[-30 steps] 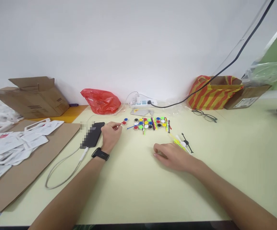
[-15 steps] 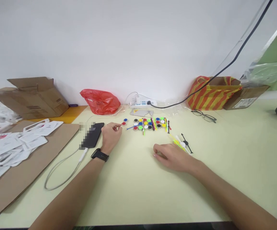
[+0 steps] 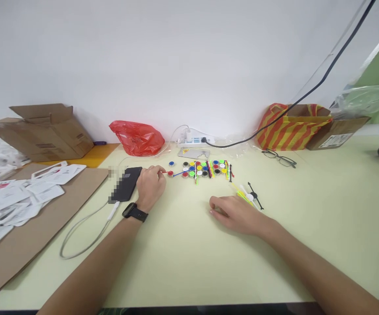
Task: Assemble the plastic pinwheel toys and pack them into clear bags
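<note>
My left hand [image 3: 150, 186], with a black watch at the wrist, pinches a thin red stick whose tip meets a small red round cap [image 3: 170, 173]. A blue cap [image 3: 171, 164] lies just beyond it. A cluster of several coloured caps and sticks [image 3: 205, 169] sits further right. My right hand [image 3: 233, 213] rests on the pale yellow table [image 3: 189, 262], fingers curled loosely, beside a small assembled piece of yellow-green, white and black sticks [image 3: 251, 195]. A black phone [image 3: 126, 183] lies by my left hand.
A grey cable [image 3: 78, 236] runs from the phone. Brown cardboard with white packets [image 3: 19, 197] lies at left, an open carton [image 3: 45, 131] behind it. A red bag [image 3: 137, 138], power strip [image 3: 194, 141], glasses [image 3: 279, 158] and a striped bag [image 3: 290, 127] line the back.
My left hand drew slightly back toward me, and the red cap on the stick moved with it, away from the blue cap. My right hand stayed still.
</note>
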The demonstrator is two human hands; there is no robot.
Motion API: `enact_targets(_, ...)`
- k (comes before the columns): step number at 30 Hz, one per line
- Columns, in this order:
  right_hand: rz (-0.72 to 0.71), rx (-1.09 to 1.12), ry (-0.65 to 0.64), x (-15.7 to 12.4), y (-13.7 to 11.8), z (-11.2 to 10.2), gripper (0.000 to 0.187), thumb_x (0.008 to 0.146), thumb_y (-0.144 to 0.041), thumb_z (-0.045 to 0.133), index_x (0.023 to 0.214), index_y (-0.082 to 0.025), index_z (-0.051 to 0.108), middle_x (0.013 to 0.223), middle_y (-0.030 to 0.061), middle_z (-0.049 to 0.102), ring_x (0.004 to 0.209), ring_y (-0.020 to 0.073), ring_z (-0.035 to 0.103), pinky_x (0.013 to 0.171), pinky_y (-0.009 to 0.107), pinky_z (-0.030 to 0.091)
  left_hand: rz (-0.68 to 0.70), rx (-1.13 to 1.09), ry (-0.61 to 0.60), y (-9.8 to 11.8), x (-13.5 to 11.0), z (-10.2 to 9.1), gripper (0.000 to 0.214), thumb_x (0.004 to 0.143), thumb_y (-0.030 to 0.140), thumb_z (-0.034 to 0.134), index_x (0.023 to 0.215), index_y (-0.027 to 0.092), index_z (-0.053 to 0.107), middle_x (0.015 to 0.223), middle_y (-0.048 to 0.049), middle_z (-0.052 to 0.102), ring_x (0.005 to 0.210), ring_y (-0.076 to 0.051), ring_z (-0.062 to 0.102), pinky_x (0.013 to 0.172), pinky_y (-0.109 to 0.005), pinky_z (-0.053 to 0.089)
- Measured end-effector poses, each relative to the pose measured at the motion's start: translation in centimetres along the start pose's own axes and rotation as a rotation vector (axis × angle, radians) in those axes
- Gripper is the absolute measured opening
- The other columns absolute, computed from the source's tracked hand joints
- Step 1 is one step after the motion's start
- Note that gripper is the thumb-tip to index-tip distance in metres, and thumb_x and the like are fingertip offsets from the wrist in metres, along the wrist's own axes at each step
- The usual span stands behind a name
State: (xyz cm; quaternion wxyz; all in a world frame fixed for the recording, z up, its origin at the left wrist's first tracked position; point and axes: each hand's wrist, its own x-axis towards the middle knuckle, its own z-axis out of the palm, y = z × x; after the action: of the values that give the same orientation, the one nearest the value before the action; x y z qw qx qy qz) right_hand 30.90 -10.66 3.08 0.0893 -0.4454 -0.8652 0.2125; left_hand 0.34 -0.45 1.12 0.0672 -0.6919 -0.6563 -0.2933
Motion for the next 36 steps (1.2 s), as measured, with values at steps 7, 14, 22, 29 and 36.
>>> enact_targets(7,0.003,0.000,-0.004,0.1,-0.1,-0.1,0.015,0.103,-0.027,0.050,0.089,-0.022,0.047,0.080,0.0004,0.062,0.070,0.0155,0.054,0.064,0.029,0.029,-0.001,0.006,-0.003,0.1,0.0,-0.7,0.026,0.086,0.012,0.050,0.076,0.024,0.071,0.084,-0.0057,0.075,0.088,-0.030,0.057,0.067,-0.037,0.034)
enact_targets(14,0.003,-0.012,-0.007,0.0,-0.1,-0.1,0.012,0.103,-0.027,0.049,0.091,-0.022,0.050,0.082,0.0009,0.063,0.071,0.0162,0.056,0.064,0.029,0.030,0.045,0.002,-0.101,1.3,-0.5,-1.3,0.031,0.089,0.014,0.049,0.064,0.024,0.065,0.071,-0.0066,0.069,0.084,-0.029,0.057,0.064,-0.036,0.033)
enact_targets(22,0.034,0.038,0.005,0.0,-0.2,-0.1,0.039,0.106,-0.037,0.048,0.142,-0.022,0.047,0.078,0.0017,0.066,0.073,0.0207,0.060,0.069,0.030,0.035,0.426,-0.417,-0.533,5.4,-3.3,-2.8,0.028,0.093,0.014,0.044,0.089,0.025,0.069,0.089,-0.0013,0.073,0.086,-0.021,0.065,0.080,-0.034,0.049)
enact_targets(29,-0.035,0.115,0.012,-0.1,-0.2,-0.4,0.015,0.101,-0.035,0.057,0.092,-0.022,0.056,0.075,-0.0033,0.060,0.067,0.0127,0.050,0.062,0.027,0.030,0.627,-0.602,-0.655,8.0,-5.8,-3.1,0.035,0.094,0.004,0.042,0.101,0.023,0.070,0.096,-0.0033,0.071,0.089,-0.018,0.065,0.084,-0.031,0.049)
enact_targets(36,-0.016,0.154,0.018,0.0,-0.4,-0.4,0.013,0.096,-0.031,0.062,0.092,-0.022,0.054,0.077,-0.0036,0.060,0.066,0.0120,0.049,0.063,0.027,0.030,0.717,-0.532,-0.609,8.1,-5.8,-3.0,0.033,0.100,0.007,0.042,0.104,0.025,0.070,0.099,-0.0034,0.073,0.097,-0.021,0.065,0.092,-0.037,0.046)
